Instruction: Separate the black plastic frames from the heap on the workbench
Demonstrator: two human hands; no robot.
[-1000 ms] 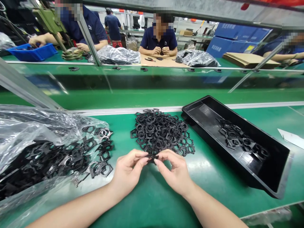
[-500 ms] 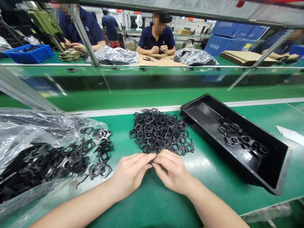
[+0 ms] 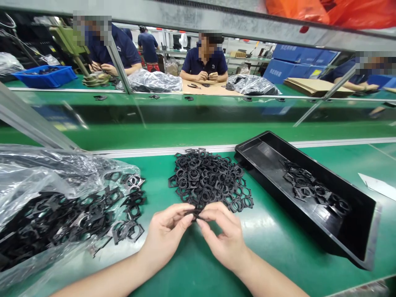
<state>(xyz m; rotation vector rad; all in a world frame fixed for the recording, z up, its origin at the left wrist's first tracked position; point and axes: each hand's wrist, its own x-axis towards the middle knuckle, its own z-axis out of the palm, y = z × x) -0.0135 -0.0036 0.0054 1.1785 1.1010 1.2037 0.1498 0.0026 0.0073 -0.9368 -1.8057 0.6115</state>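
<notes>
Between my two hands is a small black plastic ring part [image 3: 194,213], seen nearly edge-on and partly hidden by fingertips. My left hand [image 3: 167,231] pinches its left side between thumb and fingers. On the other side, my right hand [image 3: 223,231] pinches the part the same way. Just beyond the fingertips lies a heap of black ring parts [image 3: 210,177] on the green table [image 3: 198,272]. To the left, more black frame-like parts [image 3: 80,218] spill from a clear plastic bag [image 3: 40,169].
A long black tray [image 3: 278,198] stands at the right with several black parts [image 3: 309,185] in it. White paper [image 3: 379,185] lies farther right. Across a green belt [image 3: 173,134], people in dark blue shirts [image 3: 204,62] sit working; a metal beam [image 3: 216,16] crosses above.
My fingers have parted slightly, so the black ring part now shows between them. The whole view has shifted, with the scene lower in the picture.
</notes>
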